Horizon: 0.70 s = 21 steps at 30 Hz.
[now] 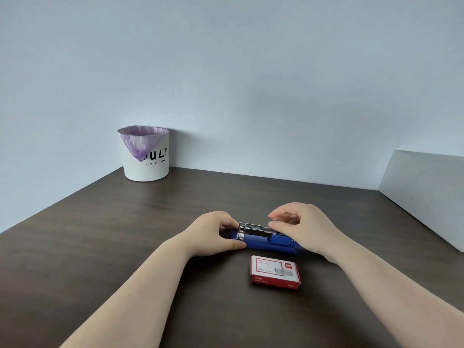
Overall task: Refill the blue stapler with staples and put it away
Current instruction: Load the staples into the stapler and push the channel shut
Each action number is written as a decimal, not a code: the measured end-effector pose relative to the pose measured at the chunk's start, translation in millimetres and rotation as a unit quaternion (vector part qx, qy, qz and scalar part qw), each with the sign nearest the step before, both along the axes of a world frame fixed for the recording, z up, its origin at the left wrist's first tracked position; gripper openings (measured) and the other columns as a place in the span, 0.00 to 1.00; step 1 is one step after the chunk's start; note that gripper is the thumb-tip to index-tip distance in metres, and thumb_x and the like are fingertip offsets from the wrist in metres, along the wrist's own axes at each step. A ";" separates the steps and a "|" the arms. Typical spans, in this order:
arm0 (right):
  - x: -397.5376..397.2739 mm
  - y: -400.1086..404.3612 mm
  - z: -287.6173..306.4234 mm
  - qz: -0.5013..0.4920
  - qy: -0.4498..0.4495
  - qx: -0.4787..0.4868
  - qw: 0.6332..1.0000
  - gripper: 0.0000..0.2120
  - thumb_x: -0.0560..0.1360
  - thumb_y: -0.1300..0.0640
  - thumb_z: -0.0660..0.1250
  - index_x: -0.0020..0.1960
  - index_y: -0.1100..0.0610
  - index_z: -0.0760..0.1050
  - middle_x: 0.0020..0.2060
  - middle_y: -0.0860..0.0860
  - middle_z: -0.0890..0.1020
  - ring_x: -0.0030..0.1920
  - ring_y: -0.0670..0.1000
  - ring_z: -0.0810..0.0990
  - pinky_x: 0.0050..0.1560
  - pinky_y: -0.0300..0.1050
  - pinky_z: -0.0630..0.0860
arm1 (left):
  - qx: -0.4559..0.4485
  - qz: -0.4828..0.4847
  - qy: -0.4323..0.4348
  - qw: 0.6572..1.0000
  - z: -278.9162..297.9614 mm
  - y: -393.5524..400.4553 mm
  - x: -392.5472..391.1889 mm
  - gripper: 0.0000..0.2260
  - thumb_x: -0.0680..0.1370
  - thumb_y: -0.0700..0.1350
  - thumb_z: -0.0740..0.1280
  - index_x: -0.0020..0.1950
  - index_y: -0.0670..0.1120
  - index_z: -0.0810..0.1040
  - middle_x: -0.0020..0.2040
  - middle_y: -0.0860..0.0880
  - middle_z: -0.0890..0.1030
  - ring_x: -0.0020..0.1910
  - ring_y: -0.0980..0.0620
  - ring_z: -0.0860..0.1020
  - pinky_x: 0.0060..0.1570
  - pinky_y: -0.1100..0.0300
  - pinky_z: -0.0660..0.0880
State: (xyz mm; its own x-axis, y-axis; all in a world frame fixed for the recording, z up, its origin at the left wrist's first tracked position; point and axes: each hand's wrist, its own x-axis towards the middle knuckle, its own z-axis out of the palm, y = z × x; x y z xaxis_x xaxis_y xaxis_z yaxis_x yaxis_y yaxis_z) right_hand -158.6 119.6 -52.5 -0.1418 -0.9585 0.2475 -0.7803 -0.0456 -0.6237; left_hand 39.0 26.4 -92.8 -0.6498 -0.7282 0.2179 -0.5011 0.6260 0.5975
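Note:
The blue stapler (261, 241) lies on its side on the dark wooden table (125, 234), its metal staple channel exposed on top. My left hand (213, 233) grips its left end between thumb and fingers. Over the right part of the metal channel hovers my right hand (298, 226), fingers curled and pinched near the metal; whether it holds staples cannot be told. A red and white staple box (275, 272) lies closed on the table just in front of the stapler.
A white bin (145, 156) with a purple liner stands at the back left against the wall. A white board or box (426, 192) sits along the right edge of the table.

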 end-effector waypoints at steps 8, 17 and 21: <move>-3.3 2.9 1.1 0.002 0.156 0.040 0.987 0.08 0.76 0.58 0.63 0.45 0.57 0.82 0.40 0.46 0.80 0.43 0.47 0.76 0.38 0.29 0.67 | 0.002 0.002 -0.001 1.000 -0.5 -0.1 0.2 0.13 0.68 0.53 0.74 0.50 0.50 0.80 0.52 0.52 0.79 0.53 0.54 0.77 0.61 0.60 0.72; 17.1 -2.2 6.9 0.039 0.208 0.060 0.975 0.13 0.76 0.62 0.59 0.38 0.60 0.80 0.33 0.48 0.76 0.37 0.51 0.72 0.37 0.39 0.67 | 0.001 -0.004 -0.003 1.000 0.0 -0.1 0.9 0.13 0.68 0.52 0.74 0.50 0.51 0.80 0.51 0.52 0.79 0.52 0.55 0.76 0.60 0.61 0.72; 27.8 -9.1 7.2 0.071 0.230 0.082 0.967 0.12 0.73 0.65 0.57 0.31 0.62 0.69 0.28 0.54 0.67 0.33 0.52 0.63 0.35 0.46 0.62 | 0.004 -0.004 0.000 1.000 -1.3 -1.4 0.6 0.12 0.68 0.52 0.74 0.49 0.51 0.80 0.51 0.52 0.79 0.52 0.54 0.77 0.60 0.60 0.72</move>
